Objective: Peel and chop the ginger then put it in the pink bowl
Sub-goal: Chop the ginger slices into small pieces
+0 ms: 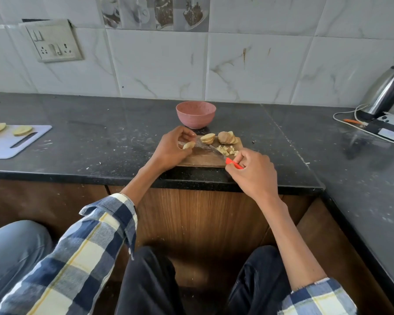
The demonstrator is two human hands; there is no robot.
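Head view, single, wide-angle: looked forward and down from above the seated person's lap, close over the worktop (100,142) edge, tiled wall (248,64) at 12 o'clock.

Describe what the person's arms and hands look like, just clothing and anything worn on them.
Both arms wear a checked shirt in navy, grey, cream and white with thin yellow lines. The left sleeve is pushed back to mid-forearm, its cuff loose and open. The right sleeve is pushed higher, near the elbow, with a frayed-looking edge. The left hand and right hand are bare: no gloves, rings or watch visible.
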